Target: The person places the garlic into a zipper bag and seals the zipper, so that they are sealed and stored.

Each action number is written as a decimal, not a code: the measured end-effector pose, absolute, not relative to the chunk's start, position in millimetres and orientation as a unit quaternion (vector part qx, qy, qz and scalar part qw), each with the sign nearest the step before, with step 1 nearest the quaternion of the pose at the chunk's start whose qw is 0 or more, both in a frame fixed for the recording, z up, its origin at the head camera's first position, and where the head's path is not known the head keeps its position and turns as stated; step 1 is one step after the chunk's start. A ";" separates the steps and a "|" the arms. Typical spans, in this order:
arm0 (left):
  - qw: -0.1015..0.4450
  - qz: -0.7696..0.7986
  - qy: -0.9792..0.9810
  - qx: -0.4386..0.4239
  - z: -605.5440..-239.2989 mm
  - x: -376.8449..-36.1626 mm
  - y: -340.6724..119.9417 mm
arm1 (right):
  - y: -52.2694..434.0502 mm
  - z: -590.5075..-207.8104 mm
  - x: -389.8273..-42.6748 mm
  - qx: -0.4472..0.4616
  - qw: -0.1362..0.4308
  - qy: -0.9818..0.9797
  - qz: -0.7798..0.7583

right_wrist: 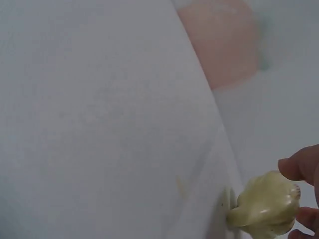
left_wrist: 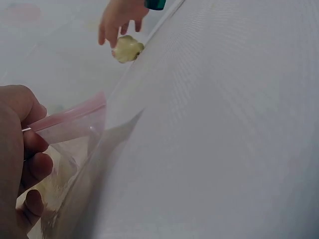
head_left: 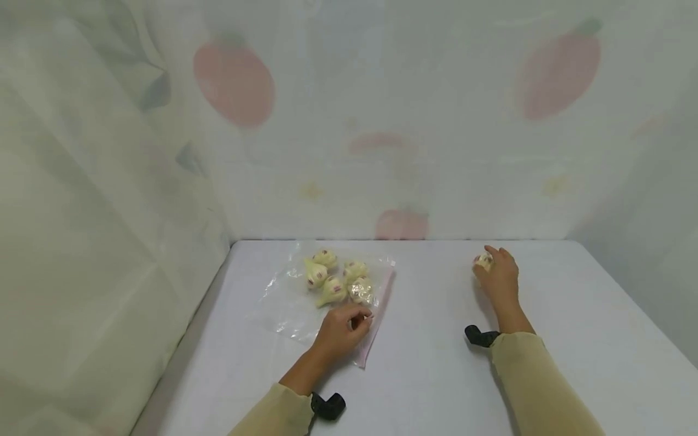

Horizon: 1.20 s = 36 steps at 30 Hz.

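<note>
A clear zip-top bag (head_left: 286,303) with a pink seal edge lies left of centre. Inside it are several pale yellow garlic bulbs (head_left: 331,289) with purplish marks. My left hand (head_left: 339,332) pinches the bag's edge between thumb and fingers; in the left wrist view, the pink seal (left_wrist: 72,115) stands lifted from the table. Far to the right, my right hand (head_left: 500,281) holds another garlic bulb (head_left: 482,261) between thumb and fingers. From the right wrist, that bulb (right_wrist: 266,205) shows its stem end close to the table surface, the thumb at its top.
Both hands work over a white table (head_left: 425,357). Beyond its back edge hangs a pale curtain (head_left: 327,121) with fruit prints, and another pale sheet (head_left: 98,254) drapes along the left. Black wrist mounts (head_left: 329,407) stick out beside the sleeves.
</note>
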<state>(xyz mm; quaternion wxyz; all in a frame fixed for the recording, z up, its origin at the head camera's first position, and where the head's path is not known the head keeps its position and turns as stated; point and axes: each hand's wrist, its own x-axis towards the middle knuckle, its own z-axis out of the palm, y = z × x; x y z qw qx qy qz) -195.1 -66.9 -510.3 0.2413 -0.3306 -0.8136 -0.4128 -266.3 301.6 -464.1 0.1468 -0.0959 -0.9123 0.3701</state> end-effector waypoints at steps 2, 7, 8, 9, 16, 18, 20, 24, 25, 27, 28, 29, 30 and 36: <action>0.239 -0.413 -0.814 -0.332 -510.6 -195.0 -67.3 | 304.2 -470.3 -267.1 -0.074 0.111 -0.927 0.351; 0.239 -0.423 -0.809 -0.331 -510.6 -197.4 -68.1 | 290.3 -472.4 -267.0 -0.039 0.079 -0.939 0.334; 0.238 -0.426 -0.809 -0.328 -510.6 -198.2 -68.3 | 284.9 -470.0 -266.3 -0.036 0.075 -0.941 0.328; 0.237 -0.428 -0.809 -0.325 -510.5 -199.0 -68.5 | 279.2 -467.4 -265.5 -0.035 0.071 -0.943 0.324; 0.223 -0.439 -0.813 -0.310 -508.2 -200.0 -70.6 | 243.5 -460.5 -254.6 -0.049 0.021 -0.950 0.308; 0.223 -0.441 -0.812 -0.310 -507.6 -199.7 -70.8 | 232.4 -465.7 -249.2 -0.053 0.019 -0.948 0.314; 0.222 -0.441 -0.812 -0.311 -508.3 -199.8 -70.8 | 221.6 -472.7 -243.9 -0.059 0.024 -0.944 0.323; 0.223 -0.444 -0.810 -0.313 -509.8 -199.9 -69.9 | 202.8 -479.3 -238.3 -0.065 0.036 -0.931 0.357; 0.224 -0.445 -0.809 -0.311 -509.9 -199.7 -69.7 | 199.3 -479.2 -238.3 -0.065 0.032 -0.928 0.367; 0.228 -0.447 -0.808 -0.309 -510.5 -199.3 -69.3 | 194.9 -479.9 -239.1 -0.062 0.019 -0.922 0.382; 0.228 -0.448 -0.807 -0.309 -511.1 -199.2 -69.1 | 193.9 -480.9 -239.4 -0.062 0.012 -0.920 0.388; 0.229 -0.449 -0.806 -0.310 -511.6 -199.1 -68.8 | 193.7 -482.2 -239.3 -0.063 0.006 -0.918 0.392; 0.228 -0.450 -0.806 -0.311 -512.2 -199.0 -68.4 | 194.1 -483.6 -238.9 -0.064 0.001 -0.916 0.396; 0.232 -0.446 -0.803 -0.321 -513.6 -198.8 -66.6 | 202.2 -492.4 -233.2 -0.060 0.004 -0.920 0.388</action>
